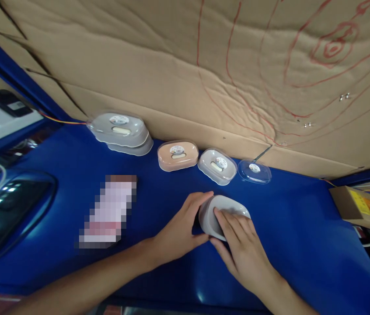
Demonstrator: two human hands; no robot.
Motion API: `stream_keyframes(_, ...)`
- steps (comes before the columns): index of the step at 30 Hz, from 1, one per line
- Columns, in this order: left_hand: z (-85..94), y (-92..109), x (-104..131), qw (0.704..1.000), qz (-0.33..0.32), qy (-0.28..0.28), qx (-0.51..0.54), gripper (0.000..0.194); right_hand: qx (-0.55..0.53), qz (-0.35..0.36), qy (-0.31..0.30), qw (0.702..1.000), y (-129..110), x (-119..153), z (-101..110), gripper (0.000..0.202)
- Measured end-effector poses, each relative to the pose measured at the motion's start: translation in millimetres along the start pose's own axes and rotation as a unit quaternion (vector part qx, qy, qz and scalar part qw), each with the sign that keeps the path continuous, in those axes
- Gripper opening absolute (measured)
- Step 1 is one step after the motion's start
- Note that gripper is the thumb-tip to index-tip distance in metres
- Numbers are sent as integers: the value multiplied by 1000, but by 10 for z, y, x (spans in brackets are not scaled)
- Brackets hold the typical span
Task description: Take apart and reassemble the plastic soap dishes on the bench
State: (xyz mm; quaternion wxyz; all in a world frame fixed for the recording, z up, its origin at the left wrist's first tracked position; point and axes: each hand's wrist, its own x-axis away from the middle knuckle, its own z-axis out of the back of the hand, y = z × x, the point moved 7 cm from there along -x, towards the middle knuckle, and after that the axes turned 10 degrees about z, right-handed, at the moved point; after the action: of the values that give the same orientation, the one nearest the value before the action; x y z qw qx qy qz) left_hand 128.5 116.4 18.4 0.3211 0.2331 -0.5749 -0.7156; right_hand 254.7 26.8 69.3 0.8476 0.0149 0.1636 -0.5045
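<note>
A grey oval container (208, 219) is held over the blue table. My left hand (180, 229) grips its left side, with the thumb and fingers at its edge. My right hand (242, 245) lies over its right part, fingers reaching onto or into its hollow, thumb near the lower edge. What lies under those fingers is hidden. Behind the hands stand a grey lidded box (209, 164), a pink lidded box (168, 159) and a clear lid (262, 174) with a round label.
Stacked grey boxes (102, 127) stand at the back left. A pixelated object (111, 210) lies left of my hands, and a dark glossy device (11, 214) is farther left. Cardboard (139, 65) lines the back. A cardboard box (347, 203) is at the right edge.
</note>
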Motion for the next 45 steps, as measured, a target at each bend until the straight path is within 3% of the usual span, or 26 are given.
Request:
stream_keyframes(3, -20, -55, -12, 979, 79, -15, 185, 89, 14, -25, -4, 1000, 85, 27, -51, 59)
stream_keyframes(7, 2, -101, -20, 914, 208, -11, 348, 93, 26, -20, -19, 999, 95, 35, -134, 60)
stream_keyframes(11, 9, -80, -13, 867, 289, -45, 404, 75, 34, -9, -30, 999, 63, 18, -160, 58)
stream_keyframes(14, -8, -11, -15, 864, 287, -93, 404, 52, 39, 16, -30, 999, 22, -1, -155, 54)
stream_keyframes(18, 29, -25, 4, 865, 294, -62, 402, 42, 24, 50, -41, 998, 73, -1, -143, 52)
stream_keyframes(21, 52, -61, 26, 869, 305, -34, 389, 43, -13, 45, 2, 999, 366, 27, -72, 50)
stream_keyframes(24, 82, -87, 38, 868, 314, -18, 383, 43, 22, -103, 84, 991, 1012, 133, 12, 47)
stream_keyframes(27, 110, -75, 40, 865, 312, -23, 391, 41, 82, -210, 76, 971, 1518, 260, -47, 57)
stream_keyframes(29, 128, -66, 42, 864, 313, -26, 393, 40, 94, -227, 55, 968, 1658, 306, -100, 57)
stream_keyframes(33, 144, -66, 40, 868, 306, -29, 390, 41, 100, -207, 50, 972, 1625, 332, -96, 53)
stream_keyframes(37, 148, -99, 36, 863, 300, -21, 405, 39, 69, -223, 48, 971, 1652, 351, -92, 66)
stream_keyframes(40, 143, -81, 39, 864, 296, -32, 406, 41, 7, -245, 94, 965, 1669, 350, -19, 68)
stream_keyframes(42, 145, -53, 38, 867, 292, -39, 403, 44, -28, -243, 145, 959, 1567, 330, 90, 65)
stream_keyframes(45, 154, -19, 22, 869, 279, -36, 407, 45, -54, -175, 169, 968, 1178, 233, 204, 64)
